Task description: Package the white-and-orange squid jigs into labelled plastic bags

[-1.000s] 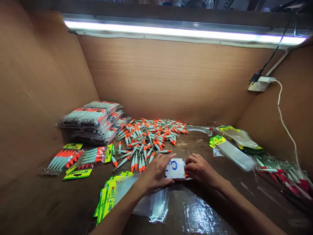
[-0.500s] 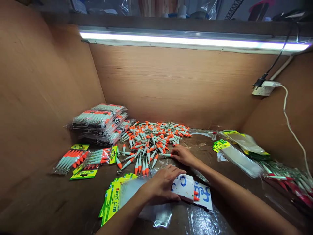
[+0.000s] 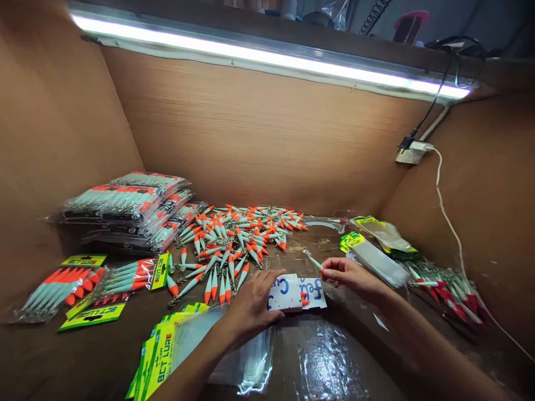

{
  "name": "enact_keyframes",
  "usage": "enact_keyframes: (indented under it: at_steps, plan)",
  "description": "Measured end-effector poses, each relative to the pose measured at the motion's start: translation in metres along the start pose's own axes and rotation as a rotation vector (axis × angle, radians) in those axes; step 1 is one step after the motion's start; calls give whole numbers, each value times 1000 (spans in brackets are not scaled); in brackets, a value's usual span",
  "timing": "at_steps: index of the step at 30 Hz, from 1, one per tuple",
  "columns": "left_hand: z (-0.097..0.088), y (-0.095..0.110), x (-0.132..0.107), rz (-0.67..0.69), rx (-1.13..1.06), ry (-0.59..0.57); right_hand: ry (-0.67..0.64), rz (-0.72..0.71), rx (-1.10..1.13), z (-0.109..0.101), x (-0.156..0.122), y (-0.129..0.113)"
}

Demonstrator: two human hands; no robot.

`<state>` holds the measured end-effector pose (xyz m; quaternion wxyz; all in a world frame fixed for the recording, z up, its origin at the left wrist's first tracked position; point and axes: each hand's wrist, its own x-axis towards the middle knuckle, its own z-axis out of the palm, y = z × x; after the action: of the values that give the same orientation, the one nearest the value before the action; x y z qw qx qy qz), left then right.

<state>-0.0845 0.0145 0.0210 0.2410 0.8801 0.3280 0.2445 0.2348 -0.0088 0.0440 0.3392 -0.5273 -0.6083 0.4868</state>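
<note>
My left hand lies with fingers spread flat on a white card marked with blue writing. An orange lure tip pokes out from under the card. My right hand pinches one pale green and orange lure by its orange end, just right of the card. A pile of loose lures of the same kind lies behind both hands. A short row of lures is laid side by side left of the card.
Stacked packed lure bags at back left. Two filled bags and yellow header cards at left. Empty bags with yellow headers near my left forearm. More bags and red lures at right. Brown walls enclose the bench; a socket with white cable at right.
My right hand took a lure from the pile and drew it back beside the card. My left hand stayed on the card. The camera swung a little to the right.
</note>
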Motion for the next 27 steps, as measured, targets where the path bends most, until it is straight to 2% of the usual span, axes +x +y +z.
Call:
enact_keyframes:
  at_steps: [2,4,6,8,10,12,15,17,21,27]
  plan:
    - [2,-1,1,-8,11,9,59,-47,-260,-9,-12,1]
    - [3,-1,1,-11,20,10,127,-101,-533,-8,-19,4]
    - [5,1,2,-12,23,12,190,-161,-724,3,-20,7]
    - [7,3,2,-10,22,18,209,-225,-819,22,-16,7]
    - [10,4,2,2,18,19,174,-300,-854,41,-10,5]
    - [11,4,0,11,10,15,75,-387,-853,52,-3,-2]
    - [11,2,-2,-13,0,24,-123,-446,-758,46,10,-14]
    - [9,0,-3,-35,-4,36,-127,-412,-680,34,24,-22]
    - [6,1,-2,-23,20,18,102,-366,-816,25,75,-35]
    - [10,0,-3,-1,78,-15,97,-390,-1056,62,163,-50]
